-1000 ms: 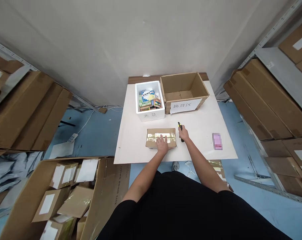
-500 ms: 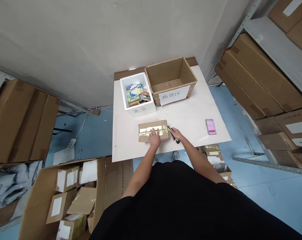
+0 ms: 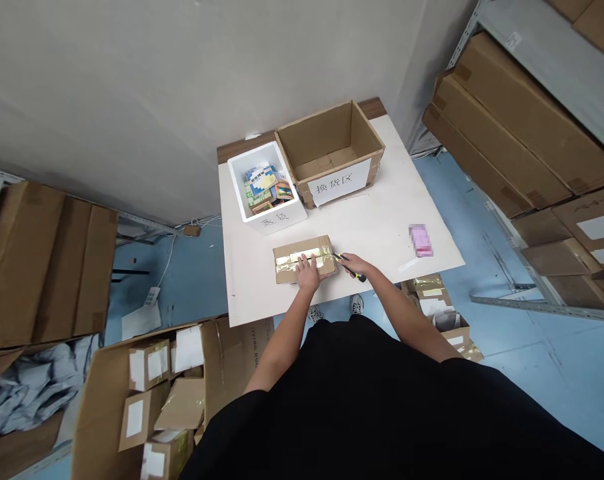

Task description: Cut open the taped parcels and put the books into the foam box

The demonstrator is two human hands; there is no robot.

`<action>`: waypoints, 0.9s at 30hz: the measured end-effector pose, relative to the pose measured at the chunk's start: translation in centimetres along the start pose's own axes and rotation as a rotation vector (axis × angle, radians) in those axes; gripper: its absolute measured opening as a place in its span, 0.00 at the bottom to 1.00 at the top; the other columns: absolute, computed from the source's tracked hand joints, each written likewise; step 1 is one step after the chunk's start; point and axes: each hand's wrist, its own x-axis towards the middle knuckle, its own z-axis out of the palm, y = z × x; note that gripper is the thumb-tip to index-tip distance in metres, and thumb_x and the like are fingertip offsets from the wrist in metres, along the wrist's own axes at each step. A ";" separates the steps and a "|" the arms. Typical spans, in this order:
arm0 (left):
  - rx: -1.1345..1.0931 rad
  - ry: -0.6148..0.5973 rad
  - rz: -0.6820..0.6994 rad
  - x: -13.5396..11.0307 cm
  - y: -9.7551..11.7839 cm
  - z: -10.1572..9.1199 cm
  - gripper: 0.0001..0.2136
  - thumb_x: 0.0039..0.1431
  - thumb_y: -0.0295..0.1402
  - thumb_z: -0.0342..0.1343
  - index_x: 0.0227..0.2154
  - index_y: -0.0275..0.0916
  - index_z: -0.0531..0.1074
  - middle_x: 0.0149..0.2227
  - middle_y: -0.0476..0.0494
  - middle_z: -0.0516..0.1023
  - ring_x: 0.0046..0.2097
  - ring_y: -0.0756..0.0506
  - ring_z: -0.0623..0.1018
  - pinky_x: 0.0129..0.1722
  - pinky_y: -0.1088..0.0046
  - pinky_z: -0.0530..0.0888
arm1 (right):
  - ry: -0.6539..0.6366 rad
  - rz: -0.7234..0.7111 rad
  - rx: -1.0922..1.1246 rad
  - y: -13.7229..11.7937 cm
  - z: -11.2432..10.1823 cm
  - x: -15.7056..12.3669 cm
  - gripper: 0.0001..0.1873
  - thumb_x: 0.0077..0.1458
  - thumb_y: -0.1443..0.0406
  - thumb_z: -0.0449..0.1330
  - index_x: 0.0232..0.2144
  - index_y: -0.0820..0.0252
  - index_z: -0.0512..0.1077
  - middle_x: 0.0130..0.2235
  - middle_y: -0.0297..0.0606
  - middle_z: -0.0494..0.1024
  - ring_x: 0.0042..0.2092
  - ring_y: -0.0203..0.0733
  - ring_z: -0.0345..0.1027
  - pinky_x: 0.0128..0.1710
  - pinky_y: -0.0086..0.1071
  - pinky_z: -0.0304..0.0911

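A small brown cardboard box (image 3: 287,272) sealed with shiny clear tape lies near the front edge of the white-topped table (image 3: 262,303). My left hand (image 3: 308,273) rests on its top, fingers spread and flat across the tape. In my right hand (image 3: 354,263) is a black and yellow utility knife (image 3: 360,276), gripped just past the box's right end. The knife's front tip is at the taped right edge; whether the blade touches the tape I cannot tell.
Behind the box stand a white foam box (image 3: 282,219) of booklets and a large open carton (image 3: 327,123) with a handwritten label. A blurred pink item (image 3: 421,240) lies to the right. A big carton (image 3: 95,413) of parcels is at lower left; shelves of cartons (image 3: 507,127) flank the table.
The view has shifted slightly. The knife's tip has moved a little closer to the box's right end, and the knife lies flatter. My left hand stays on the box.
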 end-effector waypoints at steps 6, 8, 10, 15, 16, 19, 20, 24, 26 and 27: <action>-0.012 -0.016 0.007 0.0 0.0 -1.9 0.50 0.61 0.66 0.53 0.77 0.41 0.48 0.78 0.28 0.47 0.77 0.25 0.47 0.72 0.46 0.55 | 0.122 -0.019 -0.033 1.1 -1.0 -2.4 0.15 0.71 0.52 0.59 0.37 0.53 0.63 0.19 0.22 0.67 0.16 0.33 0.62 0.19 0.24 0.59; -0.050 -0.008 0.028 0.7 -0.8 -3.1 0.46 0.63 0.65 0.51 0.75 0.42 0.53 0.76 0.27 0.54 0.75 0.25 0.55 0.69 0.47 0.61 | 0.313 -0.048 -0.004 1.0 0.1 -2.5 0.16 0.72 0.50 0.56 0.38 0.52 0.62 0.21 0.22 0.68 0.18 0.34 0.65 0.21 0.24 0.62; -0.091 0.045 0.053 1.8 -2.0 -4.5 0.39 0.69 0.60 0.47 0.74 0.42 0.56 0.75 0.29 0.58 0.73 0.27 0.59 0.68 0.50 0.64 | 0.428 -0.020 -0.033 0.7 2.2 -2.1 0.19 0.68 0.47 0.60 0.41 0.52 0.61 0.24 0.23 0.71 0.20 0.36 0.69 0.24 0.26 0.64; -0.062 0.083 0.017 4.2 -6.6 -7.0 0.32 0.73 0.47 0.45 0.75 0.41 0.53 0.76 0.31 0.55 0.76 0.30 0.52 0.71 0.48 0.54 | 0.602 0.109 -0.198 -0.4 7.4 0.4 0.31 0.53 0.45 0.72 0.46 0.53 0.64 0.41 0.39 0.81 0.39 0.47 0.79 0.34 0.30 0.68; -0.057 0.066 -0.004 4.2 -7.4 -7.1 0.32 0.73 0.47 0.45 0.74 0.41 0.55 0.75 0.30 0.59 0.75 0.29 0.55 0.71 0.47 0.55 | 0.631 0.131 -0.209 -0.7 7.7 1.0 0.32 0.51 0.44 0.73 0.47 0.53 0.64 0.43 0.41 0.81 0.43 0.49 0.79 0.36 0.31 0.68; -0.096 0.020 -0.089 3.2 -9.0 -5.7 0.32 0.71 0.51 0.47 0.71 0.40 0.59 0.68 0.25 0.68 0.69 0.27 0.66 0.65 0.47 0.63 | 0.705 0.167 -0.230 -2.0 6.8 2.7 0.37 0.50 0.43 0.73 0.52 0.54 0.64 0.47 0.44 0.82 0.47 0.53 0.78 0.39 0.34 0.69; -0.141 -0.004 -0.108 2.5 -9.2 -4.9 0.33 0.70 0.53 0.49 0.71 0.41 0.60 0.66 0.25 0.70 0.66 0.27 0.70 0.62 0.49 0.66 | 0.739 0.171 -0.243 -2.7 6.0 3.3 0.37 0.51 0.43 0.72 0.53 0.54 0.64 0.47 0.44 0.82 0.48 0.53 0.78 0.40 0.35 0.69; -0.514 -0.203 -0.018 -0.4 -7.9 -0.2 0.36 0.66 0.55 0.56 0.70 0.42 0.61 0.61 0.32 0.78 0.59 0.34 0.79 0.54 0.63 0.74 | 0.845 0.162 -0.251 -5.3 2.4 5.3 0.31 0.52 0.48 0.73 0.50 0.55 0.67 0.46 0.44 0.82 0.47 0.52 0.78 0.39 0.34 0.69; -0.674 -0.231 0.002 -1.5 -6.9 2.1 0.31 0.70 0.55 0.50 0.66 0.39 0.66 0.62 0.33 0.79 0.60 0.35 0.79 0.55 0.65 0.74 | 0.838 0.130 -0.165 -5.6 1.1 5.5 0.24 0.55 0.51 0.72 0.44 0.55 0.68 0.41 0.42 0.82 0.42 0.48 0.78 0.36 0.31 0.69; -0.723 -0.203 0.007 -1.9 -6.5 3.0 0.31 0.71 0.56 0.48 0.66 0.38 0.67 0.62 0.33 0.78 0.61 0.35 0.79 0.56 0.64 0.74 | 0.833 0.112 -0.086 -5.4 0.7 5.3 0.20 0.58 0.51 0.69 0.41 0.55 0.68 0.38 0.41 0.82 0.38 0.46 0.78 0.34 0.31 0.69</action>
